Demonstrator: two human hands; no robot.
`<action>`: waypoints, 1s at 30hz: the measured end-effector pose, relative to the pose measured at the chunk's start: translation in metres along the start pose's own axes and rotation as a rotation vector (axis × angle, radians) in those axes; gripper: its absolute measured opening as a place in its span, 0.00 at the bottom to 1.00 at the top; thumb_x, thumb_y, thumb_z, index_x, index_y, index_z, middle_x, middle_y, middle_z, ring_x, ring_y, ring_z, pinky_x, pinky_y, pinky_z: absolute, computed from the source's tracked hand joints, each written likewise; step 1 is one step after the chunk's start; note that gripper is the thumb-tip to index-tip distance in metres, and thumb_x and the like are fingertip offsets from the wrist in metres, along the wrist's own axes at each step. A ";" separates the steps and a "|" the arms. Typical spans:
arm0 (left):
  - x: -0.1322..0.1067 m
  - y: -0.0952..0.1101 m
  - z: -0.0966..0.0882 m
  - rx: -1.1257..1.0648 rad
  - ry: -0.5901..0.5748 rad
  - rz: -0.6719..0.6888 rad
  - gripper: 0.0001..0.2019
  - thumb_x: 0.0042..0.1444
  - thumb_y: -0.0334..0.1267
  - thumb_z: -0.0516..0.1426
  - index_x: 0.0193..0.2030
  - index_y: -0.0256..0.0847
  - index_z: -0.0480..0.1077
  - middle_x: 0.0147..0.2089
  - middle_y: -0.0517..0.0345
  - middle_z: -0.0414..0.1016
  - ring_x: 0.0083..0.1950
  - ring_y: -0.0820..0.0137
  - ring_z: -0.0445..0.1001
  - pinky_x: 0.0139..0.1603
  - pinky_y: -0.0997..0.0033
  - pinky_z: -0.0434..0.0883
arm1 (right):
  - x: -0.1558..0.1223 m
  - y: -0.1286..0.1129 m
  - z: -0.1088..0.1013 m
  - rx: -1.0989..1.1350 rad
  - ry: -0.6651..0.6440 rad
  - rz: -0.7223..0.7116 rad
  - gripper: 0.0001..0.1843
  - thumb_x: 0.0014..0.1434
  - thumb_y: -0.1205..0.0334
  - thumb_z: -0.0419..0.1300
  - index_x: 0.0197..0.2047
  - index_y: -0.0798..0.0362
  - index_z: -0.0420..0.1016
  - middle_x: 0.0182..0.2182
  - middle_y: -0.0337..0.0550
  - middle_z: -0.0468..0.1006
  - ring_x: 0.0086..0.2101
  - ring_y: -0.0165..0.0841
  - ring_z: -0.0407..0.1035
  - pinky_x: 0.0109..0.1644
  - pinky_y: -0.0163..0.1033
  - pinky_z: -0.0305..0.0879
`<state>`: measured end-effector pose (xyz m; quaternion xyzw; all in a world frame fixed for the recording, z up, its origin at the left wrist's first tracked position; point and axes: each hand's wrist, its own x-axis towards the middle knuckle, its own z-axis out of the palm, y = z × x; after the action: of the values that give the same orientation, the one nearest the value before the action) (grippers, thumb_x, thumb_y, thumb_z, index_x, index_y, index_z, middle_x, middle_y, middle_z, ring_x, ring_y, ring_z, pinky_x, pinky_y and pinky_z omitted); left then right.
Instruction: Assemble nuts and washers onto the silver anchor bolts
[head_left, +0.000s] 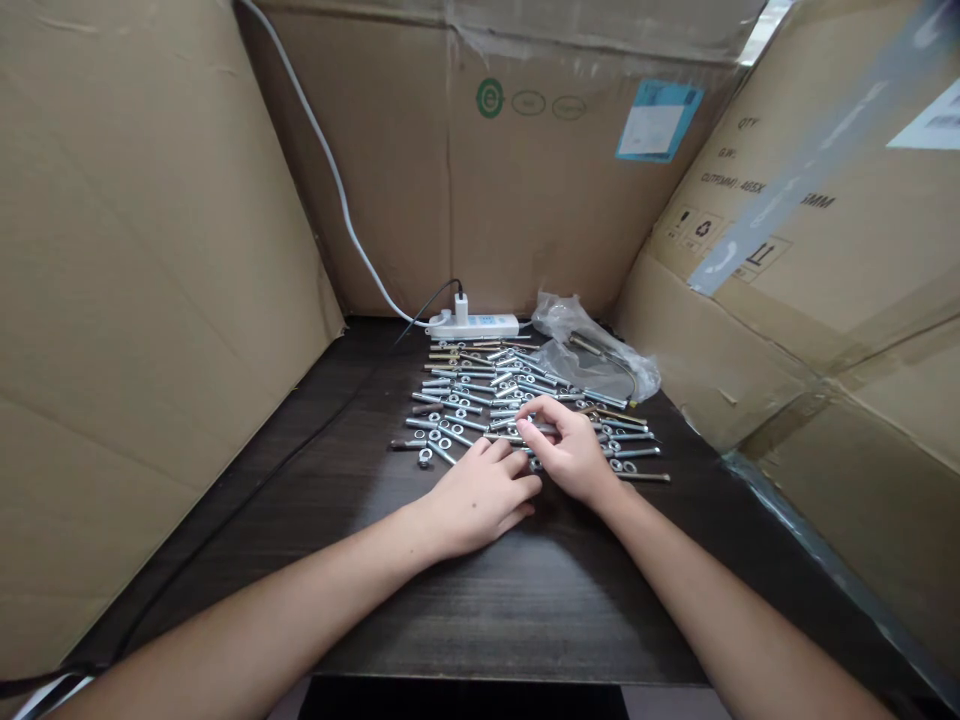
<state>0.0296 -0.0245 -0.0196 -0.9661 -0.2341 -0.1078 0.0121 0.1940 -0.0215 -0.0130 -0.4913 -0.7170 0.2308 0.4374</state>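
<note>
Rests the left hand (484, 492) palm-down, with curled fingers, at the near edge of the metal bolts (466, 424); cannot tell of any hold beneath. Curls the right hand (574, 452) just beside, over the same bolts, in a narrow thumb-and-forefinger pinch; cannot tell of any contents. Shows loose washers (424, 459) left of both grips and, well beyond, a power strip (487, 325) on the worktop (480, 600). Judging by the rough rows, looks largely laid out, possibly with uneven patches left to straighten.

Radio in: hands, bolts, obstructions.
Left hand, right hand at near bolts, grip unclear. Bolts spread across dark table. Hands cover some; plastic bag lies far right.
</note>
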 end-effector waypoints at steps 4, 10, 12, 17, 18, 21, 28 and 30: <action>0.002 0.002 0.001 0.019 0.011 0.014 0.07 0.59 0.40 0.54 0.37 0.40 0.69 0.43 0.53 0.69 0.46 0.61 0.64 0.45 0.61 0.60 | 0.000 0.000 0.000 -0.005 -0.005 -0.009 0.07 0.59 0.60 0.55 0.35 0.54 0.69 0.20 0.33 0.62 0.18 0.24 0.53 0.23 0.32 0.50; 0.001 -0.013 -0.013 -0.044 0.152 -0.025 0.08 0.62 0.35 0.49 0.37 0.38 0.68 0.41 0.52 0.69 0.41 0.65 0.64 0.40 0.64 0.61 | 0.001 0.001 -0.001 -0.053 0.066 0.013 0.08 0.58 0.59 0.54 0.34 0.54 0.69 0.19 0.33 0.62 0.19 0.25 0.54 0.24 0.32 0.51; -0.001 -0.023 -0.020 -0.106 0.271 -0.133 0.10 0.63 0.36 0.47 0.36 0.38 0.67 0.38 0.53 0.69 0.40 0.66 0.63 0.42 0.64 0.61 | 0.002 0.002 -0.002 -0.077 0.122 0.041 0.09 0.58 0.58 0.54 0.33 0.54 0.69 0.20 0.33 0.63 0.19 0.25 0.54 0.24 0.32 0.52; -0.007 -0.039 -0.027 -0.209 0.385 -0.220 0.10 0.64 0.36 0.46 0.38 0.39 0.66 0.37 0.54 0.68 0.40 0.66 0.64 0.43 0.65 0.62 | 0.002 0.007 0.000 -0.051 0.049 0.075 0.10 0.59 0.56 0.54 0.33 0.54 0.68 0.19 0.33 0.60 0.20 0.26 0.53 0.24 0.32 0.51; -0.008 -0.040 -0.027 -0.221 0.387 -0.224 0.10 0.64 0.36 0.46 0.38 0.39 0.67 0.38 0.54 0.68 0.41 0.66 0.64 0.44 0.65 0.63 | 0.001 0.007 0.001 -0.037 0.014 0.074 0.09 0.59 0.57 0.54 0.34 0.54 0.68 0.19 0.33 0.59 0.20 0.26 0.53 0.24 0.32 0.50; -0.008 -0.040 -0.025 -0.247 0.379 -0.231 0.10 0.64 0.36 0.45 0.39 0.38 0.67 0.38 0.54 0.68 0.41 0.66 0.64 0.44 0.65 0.63 | 0.000 0.005 0.003 -0.018 -0.054 0.062 0.08 0.59 0.58 0.54 0.37 0.53 0.68 0.20 0.33 0.59 0.20 0.27 0.54 0.25 0.33 0.51; -0.008 -0.038 -0.025 -0.266 0.323 -0.237 0.11 0.65 0.37 0.45 0.39 0.39 0.67 0.38 0.54 0.67 0.41 0.66 0.64 0.44 0.65 0.63 | -0.002 -0.002 0.004 0.028 -0.086 0.043 0.08 0.59 0.58 0.54 0.37 0.53 0.67 0.20 0.32 0.57 0.21 0.26 0.54 0.25 0.32 0.51; -0.008 -0.037 -0.025 -0.267 0.316 -0.233 0.12 0.65 0.37 0.44 0.39 0.39 0.67 0.38 0.54 0.67 0.41 0.67 0.64 0.44 0.65 0.63 | -0.003 -0.003 0.004 0.041 -0.095 0.038 0.08 0.59 0.57 0.54 0.38 0.53 0.67 0.20 0.32 0.56 0.20 0.26 0.52 0.25 0.33 0.50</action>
<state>0.0008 0.0033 0.0021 -0.8967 -0.3230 -0.2885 -0.0920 0.1894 -0.0248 -0.0142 -0.4844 -0.7226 0.2768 0.4082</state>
